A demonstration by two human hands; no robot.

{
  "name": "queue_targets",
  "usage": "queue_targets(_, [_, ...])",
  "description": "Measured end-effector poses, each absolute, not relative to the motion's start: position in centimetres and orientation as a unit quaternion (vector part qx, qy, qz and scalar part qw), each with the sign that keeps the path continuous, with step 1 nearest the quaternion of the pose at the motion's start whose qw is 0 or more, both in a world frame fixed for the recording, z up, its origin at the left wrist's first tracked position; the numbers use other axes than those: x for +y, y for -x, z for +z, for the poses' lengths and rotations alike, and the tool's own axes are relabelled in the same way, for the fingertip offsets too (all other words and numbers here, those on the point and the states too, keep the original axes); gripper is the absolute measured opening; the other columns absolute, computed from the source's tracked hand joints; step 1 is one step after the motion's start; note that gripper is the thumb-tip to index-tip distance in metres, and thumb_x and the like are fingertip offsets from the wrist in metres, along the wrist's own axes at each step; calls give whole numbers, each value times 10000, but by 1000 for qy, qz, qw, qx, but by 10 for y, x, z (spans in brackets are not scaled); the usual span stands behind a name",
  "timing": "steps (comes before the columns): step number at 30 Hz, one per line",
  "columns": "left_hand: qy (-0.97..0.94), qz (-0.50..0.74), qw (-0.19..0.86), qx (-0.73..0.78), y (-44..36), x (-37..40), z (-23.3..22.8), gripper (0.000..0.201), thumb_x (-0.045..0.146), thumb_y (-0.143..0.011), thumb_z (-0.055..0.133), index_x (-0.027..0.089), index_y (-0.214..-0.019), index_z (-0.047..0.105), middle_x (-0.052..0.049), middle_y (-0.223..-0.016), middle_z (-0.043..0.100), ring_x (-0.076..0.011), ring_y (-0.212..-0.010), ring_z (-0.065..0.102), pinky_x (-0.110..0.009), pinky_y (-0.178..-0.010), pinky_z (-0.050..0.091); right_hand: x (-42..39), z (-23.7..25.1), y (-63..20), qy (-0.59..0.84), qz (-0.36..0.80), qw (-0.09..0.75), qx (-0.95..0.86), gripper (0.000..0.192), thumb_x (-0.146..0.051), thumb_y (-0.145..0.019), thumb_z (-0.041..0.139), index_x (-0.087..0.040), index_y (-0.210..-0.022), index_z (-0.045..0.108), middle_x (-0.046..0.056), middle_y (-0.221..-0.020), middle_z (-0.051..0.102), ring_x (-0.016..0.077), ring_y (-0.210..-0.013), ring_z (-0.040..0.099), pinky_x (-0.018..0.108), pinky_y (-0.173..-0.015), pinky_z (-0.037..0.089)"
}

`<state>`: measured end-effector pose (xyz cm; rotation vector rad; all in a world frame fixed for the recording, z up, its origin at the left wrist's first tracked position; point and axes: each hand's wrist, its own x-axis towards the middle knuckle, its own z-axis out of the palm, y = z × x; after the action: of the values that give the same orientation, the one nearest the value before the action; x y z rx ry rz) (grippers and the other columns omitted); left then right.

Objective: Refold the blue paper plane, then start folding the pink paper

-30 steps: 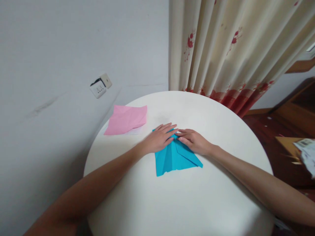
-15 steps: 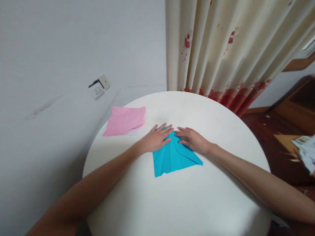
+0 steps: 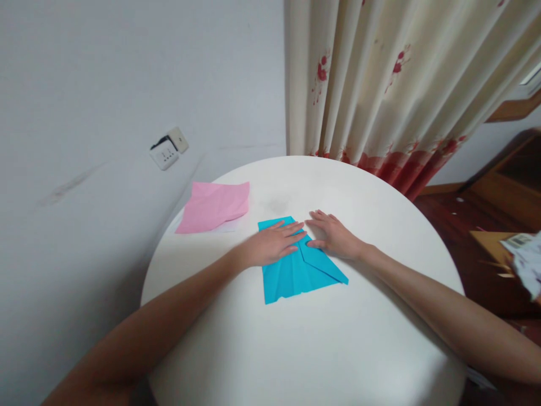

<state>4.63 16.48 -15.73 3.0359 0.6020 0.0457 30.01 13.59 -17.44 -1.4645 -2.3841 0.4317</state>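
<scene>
A partly folded blue paper sheet (image 3: 296, 273) lies flat near the middle of the round white table (image 3: 321, 349). My left hand (image 3: 270, 245) presses flat on its upper left part, fingers stretched toward the centre crease. My right hand (image 3: 336, 237) rests flat on the folded right flap, fingers apart and pointing left. The fingertips of both hands nearly meet at the sheet's top. A corner of blue paper shows beyond my left fingers.
A pink paper sheet (image 3: 213, 206) lies on a white sheet at the table's far left edge. A cream curtain (image 3: 380, 84) with red flowers hangs behind the table. A wall socket (image 3: 167, 152) sits on the grey wall. Wooden floor and furniture lie to the right.
My left hand slid slightly back toward me, uncovering the top left corner of the blue sheet. My right hand shifted a little away along the flap.
</scene>
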Motion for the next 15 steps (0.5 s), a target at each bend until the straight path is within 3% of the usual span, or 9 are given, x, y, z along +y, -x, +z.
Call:
queue_targets(6, [-971,8,57,233,-43,165,-161,557,520,-1055,238,315,-1572,227,-33,-1661,111,-236,-1538,67,-459,-1239,97,136,-165,-311,503,198,90,-836,973,-691,-802,663,-249,-1578,278,165,-1646,150,353,-1524,68,617,-1198,102])
queue_targets(11, [-967,-2,71,243,-44,164,-159,565,530,-1054,216,328,-1581,186,-20,-1664,98,-235,-1540,49,-462,-1238,82,131,-157,-331,480,235,23,-845,1298,-694,-600,819,-340,-1603,76,104,-1670,4,389,-1513,-35,625,-1203,9])
queue_targets(15, [-967,-6,73,245,-44,163,-156,576,531,-1054,207,314,-1586,167,-30,-1661,115,-236,-1539,59,-463,-1237,91,125,-152,-342,465,234,-17,-854,1389,-651,-529,874,-355,-1599,39,90,-1670,-16,413,-1504,-52,654,-1192,-5])
